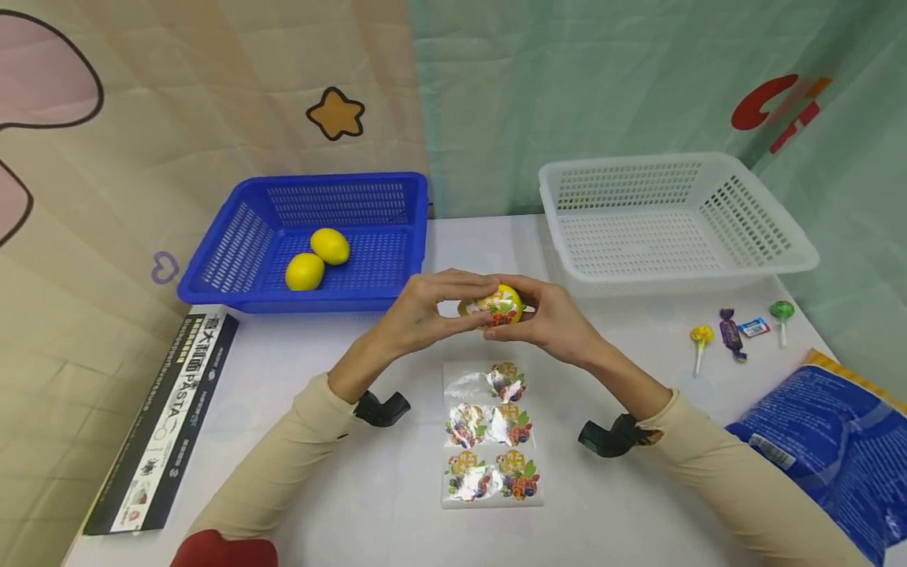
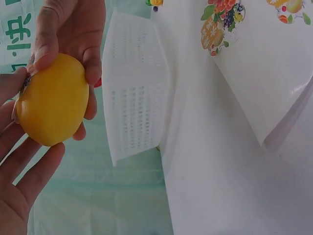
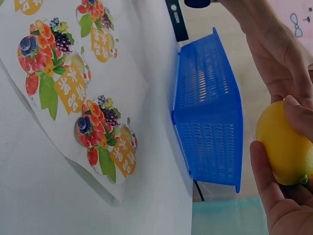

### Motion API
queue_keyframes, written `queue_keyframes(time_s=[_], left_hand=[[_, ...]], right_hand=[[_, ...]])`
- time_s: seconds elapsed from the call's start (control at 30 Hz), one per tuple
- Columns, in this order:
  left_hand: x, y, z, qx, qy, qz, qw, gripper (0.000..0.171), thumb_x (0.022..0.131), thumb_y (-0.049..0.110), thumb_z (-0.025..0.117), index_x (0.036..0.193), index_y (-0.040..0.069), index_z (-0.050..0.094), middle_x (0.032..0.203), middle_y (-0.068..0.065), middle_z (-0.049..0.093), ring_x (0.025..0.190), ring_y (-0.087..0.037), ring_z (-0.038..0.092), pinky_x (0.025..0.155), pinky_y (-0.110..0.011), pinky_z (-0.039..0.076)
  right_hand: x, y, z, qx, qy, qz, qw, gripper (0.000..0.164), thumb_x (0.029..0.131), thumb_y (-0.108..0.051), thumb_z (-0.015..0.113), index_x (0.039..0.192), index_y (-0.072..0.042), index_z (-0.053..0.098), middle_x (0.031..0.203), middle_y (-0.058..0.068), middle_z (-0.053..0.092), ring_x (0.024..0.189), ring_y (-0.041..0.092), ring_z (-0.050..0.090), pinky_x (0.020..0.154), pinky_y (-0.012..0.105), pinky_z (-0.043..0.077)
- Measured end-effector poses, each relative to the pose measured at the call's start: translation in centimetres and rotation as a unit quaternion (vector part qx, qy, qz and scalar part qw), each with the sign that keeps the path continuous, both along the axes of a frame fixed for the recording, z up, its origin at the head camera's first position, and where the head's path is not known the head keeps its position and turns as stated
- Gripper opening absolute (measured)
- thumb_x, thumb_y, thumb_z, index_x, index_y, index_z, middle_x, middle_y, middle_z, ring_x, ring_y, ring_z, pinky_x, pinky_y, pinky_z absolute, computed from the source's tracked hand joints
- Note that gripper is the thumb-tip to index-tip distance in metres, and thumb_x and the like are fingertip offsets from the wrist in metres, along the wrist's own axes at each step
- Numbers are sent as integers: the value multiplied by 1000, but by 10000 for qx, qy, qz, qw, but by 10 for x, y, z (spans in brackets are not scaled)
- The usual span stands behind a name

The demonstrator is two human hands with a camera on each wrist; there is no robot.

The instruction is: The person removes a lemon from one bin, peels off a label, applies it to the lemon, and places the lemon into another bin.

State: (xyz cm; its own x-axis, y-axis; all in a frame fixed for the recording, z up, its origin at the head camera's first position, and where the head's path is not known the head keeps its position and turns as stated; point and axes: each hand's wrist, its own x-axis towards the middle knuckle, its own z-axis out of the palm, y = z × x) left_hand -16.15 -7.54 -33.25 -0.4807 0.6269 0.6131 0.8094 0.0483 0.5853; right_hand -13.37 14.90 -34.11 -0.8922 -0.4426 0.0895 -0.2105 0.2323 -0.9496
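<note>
A yellow lemon (image 1: 516, 296) is held up between both hands above the middle of the table. Its side facing the head view carries a shiny fruit-print sticker (image 1: 499, 307); plain yellow skin of the lemon (image 2: 56, 103) shows in the left wrist view. From the left, the left hand (image 1: 434, 311) grips it with thumb and fingers. Opposite, the right hand (image 1: 554, 321) pinches its other end, and the lemon's green tip (image 3: 304, 179) appears in the right wrist view. Below the hands lies a sheet of fruit stickers (image 1: 460, 386), with a bare spot at its upper left.
Two lemons (image 1: 330, 246) sit in a blue basket (image 1: 305, 305) at back left. A white basket (image 1: 680, 277) stands back right. Lollipops (image 1: 701, 335) and wrapped candies (image 1: 731, 335) lie right, near a blue bag (image 1: 829, 441). A long black box (image 1: 166, 425) lies left.
</note>
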Motion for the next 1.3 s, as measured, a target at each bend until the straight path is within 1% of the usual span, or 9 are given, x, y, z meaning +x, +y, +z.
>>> queue_keyframes(time_s=[0.13,0.23,0.33,0.47,0.53,0.9,1.07,1.2,1.3], left_hand=[[0,2,-1,-22,11,29,10000,47,76,0,83,119,-6,67,122,-17,66,117,-27,62,93,-30,53],[1,2,-1,40,-151,114,9998,51,75,1,84,122,-5,66,125,-16,65,116,-25,62,86,-29,56],[3,2,-2,167,-543,184,9982,53,75,-1,84,124,-4,65,127,-15,64,115,-22,63,79,-29,58],[6,2,-3,354,-1161,182,9924,52,76,-2,82,126,-3,65,130,-14,63,117,-21,61,84,-32,57],[7,3,-4,419,-1308,175,9904,52,77,-3,82,125,-2,65,130,-13,63,118,-21,61,87,-32,56],[8,6,-6,605,-1220,32,9907,51,74,-5,83,121,-7,66,125,-18,65,112,-23,65,84,-34,57],[7,5,-6,673,-1266,59,9897,51,72,-7,83,120,-7,66,124,-18,65,112,-24,65,84,-35,57],[7,4,-7,662,-1280,38,9896,51,72,-7,83,120,-7,66,124,-18,65,113,-24,64,86,-34,56],[7,3,-8,624,-1300,84,9895,50,73,-6,83,120,-7,66,125,-17,65,112,-23,65,86,-33,56]], right_hand=[[-1,2,5,-22,-66,24,10000,73,79,-14,84,143,-7,50,127,9,61,98,25,63,75,28,57],[-1,3,7,-96,-26,181,9998,76,80,-9,82,146,-6,45,130,10,58,101,26,62,77,29,57],[-1,4,8,-142,83,290,9994,76,81,-3,80,147,-5,44,131,11,57,101,26,62,77,29,57],[-2,3,8,-87,216,274,9994,73,81,0,79,146,-4,44,134,11,56,102,26,62,78,28,57],[-2,4,8,-53,235,287,9993,73,81,0,79,146,-4,45,135,11,55,103,26,62,80,29,57],[-6,28,15,484,-29,685,9965,72,85,-4,76,148,-3,41,148,11,44,129,28,50,95,32,51],[-13,60,20,397,-221,166,9988,62,88,-6,74,144,-2,47,143,14,51,126,30,54,92,30,53],[-19,94,29,543,-84,-722,9959,54,90,-13,73,140,-5,53,137,9,58,122,18,58,90,19,51],[-28,124,36,165,-195,-1237,9920,51,92,-12,71,139,-3,53,132,3,63,115,9,61,89,15,50]])
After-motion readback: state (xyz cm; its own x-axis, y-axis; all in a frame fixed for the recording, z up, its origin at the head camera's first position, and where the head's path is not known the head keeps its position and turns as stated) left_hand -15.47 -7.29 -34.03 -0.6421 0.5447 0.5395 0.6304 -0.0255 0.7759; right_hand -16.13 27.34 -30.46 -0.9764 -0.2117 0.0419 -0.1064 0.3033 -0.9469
